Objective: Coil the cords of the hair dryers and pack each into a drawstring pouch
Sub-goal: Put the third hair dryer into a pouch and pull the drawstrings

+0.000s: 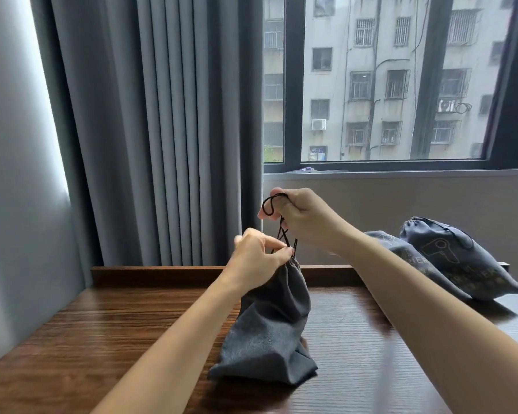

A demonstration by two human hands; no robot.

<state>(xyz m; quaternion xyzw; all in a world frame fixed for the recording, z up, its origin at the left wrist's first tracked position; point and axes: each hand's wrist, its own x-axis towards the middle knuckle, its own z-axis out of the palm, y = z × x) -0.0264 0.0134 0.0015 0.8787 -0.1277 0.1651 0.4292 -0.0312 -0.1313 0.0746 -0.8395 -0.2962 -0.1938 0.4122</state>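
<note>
A grey drawstring pouch [269, 324] stands upright and bulging on the wooden table [102, 330], its bottom corner resting on the wood. My left hand [257, 258] pinches the gathered neck of the pouch. Above it, my right hand [299, 216] grips the black drawstring [269, 204], pulled up taut with a loop sticking out past the fingers. What is inside the pouch is hidden.
Two more grey pouches lie at the right rear of the table, one [461, 258] printed with a hair dryer symbol, the other [413, 261] partly behind my right forearm. A raised wooden ledge [162, 274] backs the table. Grey curtains [150, 130] and a window [386, 82] stand behind.
</note>
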